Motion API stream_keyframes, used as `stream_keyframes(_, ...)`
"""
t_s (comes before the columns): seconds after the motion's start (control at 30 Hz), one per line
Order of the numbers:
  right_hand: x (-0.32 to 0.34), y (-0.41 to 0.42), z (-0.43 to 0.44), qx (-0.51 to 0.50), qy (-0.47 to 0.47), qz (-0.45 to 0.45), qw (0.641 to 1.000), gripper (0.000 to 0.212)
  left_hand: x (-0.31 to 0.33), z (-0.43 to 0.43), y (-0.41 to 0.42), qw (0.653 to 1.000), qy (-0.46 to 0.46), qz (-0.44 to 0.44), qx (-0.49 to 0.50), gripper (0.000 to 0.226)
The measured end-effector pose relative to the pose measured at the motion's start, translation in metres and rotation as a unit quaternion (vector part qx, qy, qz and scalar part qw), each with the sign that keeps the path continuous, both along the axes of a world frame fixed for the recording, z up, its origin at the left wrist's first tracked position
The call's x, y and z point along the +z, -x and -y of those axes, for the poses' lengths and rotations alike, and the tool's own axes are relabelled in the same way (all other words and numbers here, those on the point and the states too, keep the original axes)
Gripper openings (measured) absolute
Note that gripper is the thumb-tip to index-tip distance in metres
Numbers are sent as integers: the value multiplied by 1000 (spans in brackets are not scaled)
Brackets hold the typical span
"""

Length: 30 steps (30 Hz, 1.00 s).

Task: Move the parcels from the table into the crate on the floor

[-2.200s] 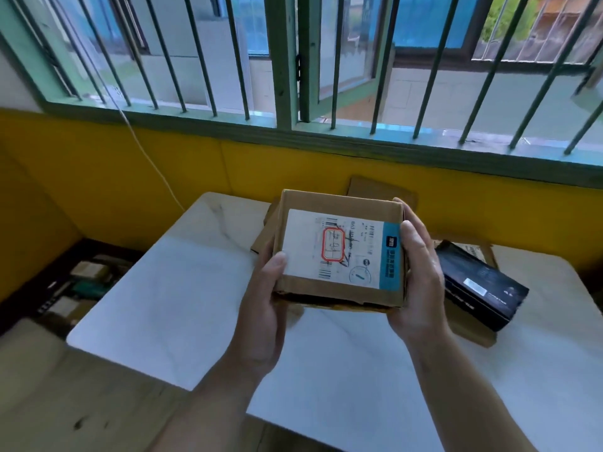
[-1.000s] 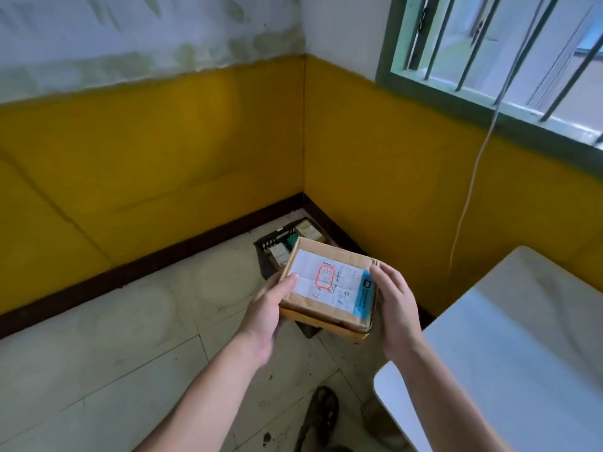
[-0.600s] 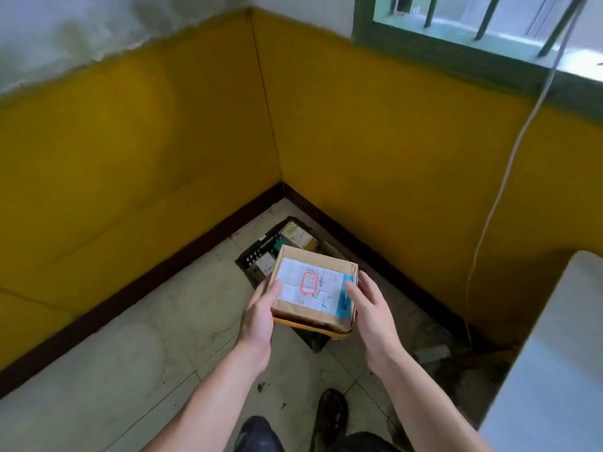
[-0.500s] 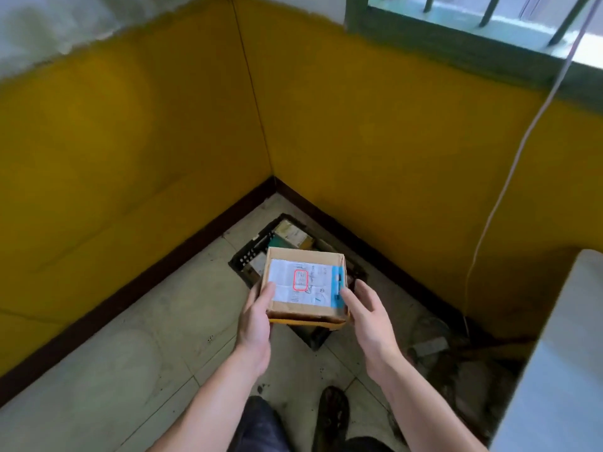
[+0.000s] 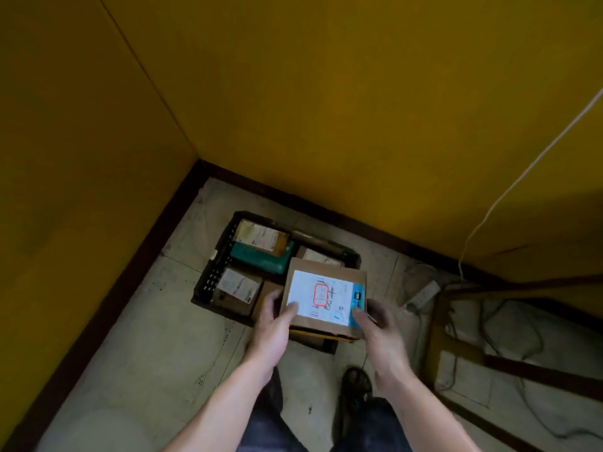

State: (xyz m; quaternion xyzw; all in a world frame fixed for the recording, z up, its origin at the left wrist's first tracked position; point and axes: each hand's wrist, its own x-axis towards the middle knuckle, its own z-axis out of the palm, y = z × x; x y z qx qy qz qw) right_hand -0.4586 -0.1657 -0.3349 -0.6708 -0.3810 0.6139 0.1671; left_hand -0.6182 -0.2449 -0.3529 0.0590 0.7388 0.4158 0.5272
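Observation:
I hold a brown cardboard parcel (image 5: pixel 324 296) with a white label, red stamp and blue stripe, over the near right part of a black crate (image 5: pixel 212 272) on the floor. My left hand (image 5: pixel 272 321) grips its left edge and my right hand (image 5: pixel 375 324) grips its right edge. Inside the crate lie a teal parcel (image 5: pixel 259 261), a labelled parcel (image 5: pixel 261 236) on top of it, and a brown box with a white label (image 5: pixel 236 287). The held parcel hides the crate's right side.
The crate stands in a corner of yellow walls with a dark skirting board (image 5: pixel 156 243). A white cable (image 5: pixel 509 187) hangs down to a power strip (image 5: pixel 422 293) on the floor at right. Wooden table legs (image 5: pixel 437 324) stand at right. My shoe (image 5: pixel 355 386) is just behind the crate.
I turned from the table to the corner and bent down. The parcel, held in both hands throughout, has come lower and now hovers over the crate.

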Motion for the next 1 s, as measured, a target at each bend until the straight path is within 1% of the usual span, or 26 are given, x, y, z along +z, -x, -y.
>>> stream_keyframes(0.1,-39,28,-6,-19,10,21,1000,23,-40,-15,29,999,13,-3,-29,26)
stream_keyframes(0.3,-140,54,-34,-68,32,58,996,24,-141,-59,50,995,50,-36,-78,26)
stream_keyframes(0.4,-200,56,-54,-68,26,75,995,23,-200,-81,52,992,71,-57,-89,24)
stream_keyframes(0.5,-250,56,-74,-73,27,78,994,22,-246,-103,52,987,84,-76,-114,25)
stream_keyframes(0.6,-290,54,-90,-42,34,74,996,22,-287,-124,50,985,88,-80,-124,30)
stream_keyframes(0.7,-317,52,-105,-31,55,68,996,25,-314,-141,47,981,107,-103,-121,35)
stream_keyframes(0.87,-340,48,-118,-26,88,35,995,34,-339,-161,47,974,115,-130,-144,33)
stream_keyframes(0.93,-341,44,-119,-20,94,31,995,32,-342,-164,45,973,116,-134,-148,34)
stream_keyframes(1.0,-337,38,-118,-13,96,31,995,26,-337,-165,44,971,121,-141,-149,36)
